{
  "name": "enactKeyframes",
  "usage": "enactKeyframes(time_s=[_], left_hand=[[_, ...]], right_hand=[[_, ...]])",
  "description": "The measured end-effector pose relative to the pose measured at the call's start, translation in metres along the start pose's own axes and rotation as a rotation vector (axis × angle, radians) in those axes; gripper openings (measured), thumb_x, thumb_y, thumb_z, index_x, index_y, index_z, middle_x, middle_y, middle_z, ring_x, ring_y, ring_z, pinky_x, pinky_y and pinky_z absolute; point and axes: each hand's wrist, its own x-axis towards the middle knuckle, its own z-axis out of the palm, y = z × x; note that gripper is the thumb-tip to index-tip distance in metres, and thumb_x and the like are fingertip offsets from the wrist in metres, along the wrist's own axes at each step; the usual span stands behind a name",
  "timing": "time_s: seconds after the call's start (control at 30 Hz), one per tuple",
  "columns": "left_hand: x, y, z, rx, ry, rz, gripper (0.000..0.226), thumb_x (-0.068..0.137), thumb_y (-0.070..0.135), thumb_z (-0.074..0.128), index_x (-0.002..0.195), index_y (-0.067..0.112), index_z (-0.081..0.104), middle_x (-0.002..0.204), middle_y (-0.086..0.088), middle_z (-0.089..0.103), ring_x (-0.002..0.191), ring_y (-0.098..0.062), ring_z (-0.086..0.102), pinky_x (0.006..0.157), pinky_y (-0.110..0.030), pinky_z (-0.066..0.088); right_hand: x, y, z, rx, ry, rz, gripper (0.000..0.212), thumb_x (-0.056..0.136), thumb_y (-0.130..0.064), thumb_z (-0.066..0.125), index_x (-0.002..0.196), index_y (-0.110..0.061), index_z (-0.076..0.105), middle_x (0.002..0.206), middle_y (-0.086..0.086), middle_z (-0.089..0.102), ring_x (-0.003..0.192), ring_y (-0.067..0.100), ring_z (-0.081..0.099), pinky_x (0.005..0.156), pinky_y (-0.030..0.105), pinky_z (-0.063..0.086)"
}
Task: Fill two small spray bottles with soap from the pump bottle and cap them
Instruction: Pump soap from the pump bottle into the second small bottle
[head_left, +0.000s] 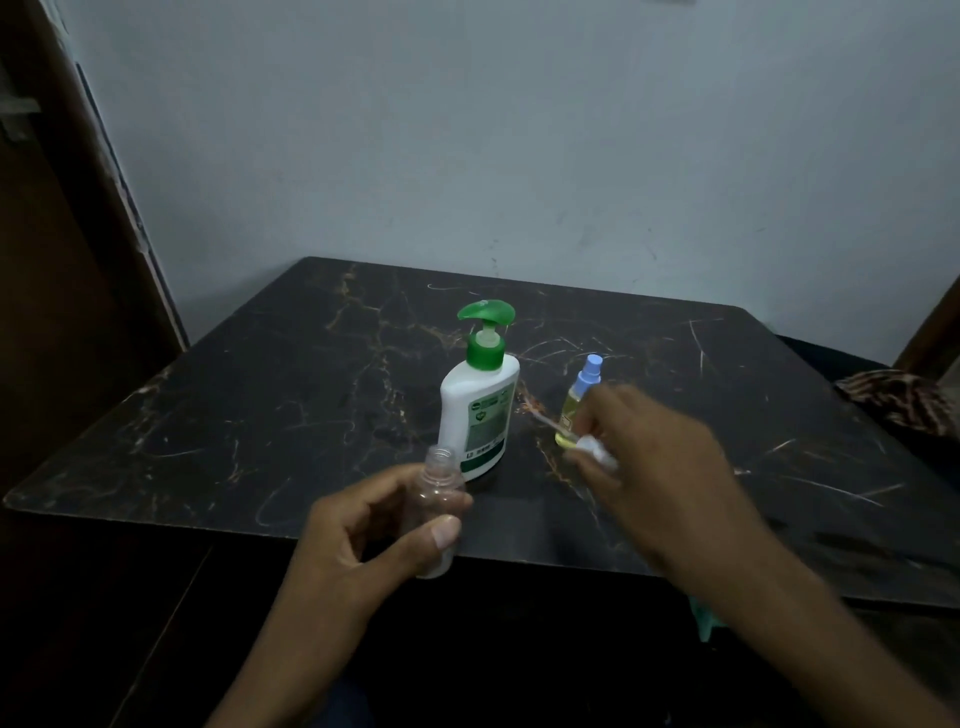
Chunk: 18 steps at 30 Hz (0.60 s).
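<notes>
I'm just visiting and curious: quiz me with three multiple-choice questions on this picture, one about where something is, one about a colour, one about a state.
1. Where does the pump bottle stand?
A. On the table, left of the capped spray bottle
B. On the floor
C. In the right hand

2. What colour is the pump head?
A. Red
B. Green
C. Black

3. What is the state of the clear bottle held by the left hand?
A. Capped and full
B. Lying on its side on the table
C. Uncapped, and it looks empty

Answers:
1. A, it stands upright on the dark table beside the blue-capped bottle.
2. B, head and collar are green.
3. C, its neck is open and no liquid shows; the right hand holds a white cap.
</notes>
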Motion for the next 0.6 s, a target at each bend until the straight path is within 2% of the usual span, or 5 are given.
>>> enactKeyframes(time_s=[0.1,0.27,0.37,0.5,0.6], left_hand=[[0.005,0.004,-0.002,0.019,0.075,0.019,0.030,0.081,0.018,0.088,0.110,0.022,0.083,0.112,-0.001,0.084,0.110,-0.015,0.079,0.091,-0.019,0.059],[0.021,0.005,-0.007,0.132,0.240,0.094,0.028,0.084,0.026,0.082,0.111,0.019,0.079,0.109,0.007,0.084,0.103,-0.009,0.079,0.084,-0.015,0.059],[0.031,0.000,-0.010,0.156,0.309,0.107,0.027,0.087,0.027,0.086,0.111,0.023,0.077,0.108,0.008,0.083,0.101,-0.010,0.079,0.081,-0.016,0.060],[0.037,-0.007,-0.009,0.153,0.278,0.128,0.023,0.086,0.027,0.077,0.109,0.023,0.077,0.109,0.004,0.083,0.104,-0.012,0.078,0.087,-0.025,0.061],[0.038,-0.009,-0.006,0.137,0.231,0.133,0.024,0.086,0.025,0.075,0.109,0.018,0.077,0.111,0.001,0.082,0.105,-0.014,0.078,0.087,-0.021,0.060]], right_hand=[[0.003,-0.006,0.032,-0.018,-0.022,-0.029,0.020,0.095,-0.031,0.062,0.101,-0.027,0.043,0.104,-0.008,0.049,0.082,0.014,0.052,0.067,0.029,0.043],[0.016,-0.008,0.062,-0.139,0.026,-0.028,0.028,0.089,-0.015,0.066,0.094,-0.024,0.040,0.092,-0.005,0.038,0.062,0.014,0.043,0.048,0.029,0.045],[0.020,-0.008,0.069,-0.192,0.020,-0.071,0.029,0.086,-0.011,0.066,0.093,-0.023,0.041,0.089,-0.005,0.036,0.062,0.014,0.041,0.045,0.026,0.035],[0.024,-0.010,0.072,-0.278,0.037,-0.094,0.029,0.078,-0.004,0.069,0.093,-0.019,0.048,0.088,-0.002,0.043,0.065,0.015,0.033,0.048,0.027,0.025],[0.025,-0.008,0.074,-0.318,0.030,-0.109,0.030,0.074,-0.001,0.071,0.091,-0.017,0.052,0.090,0.000,0.048,0.072,0.016,0.040,0.053,0.027,0.025]])
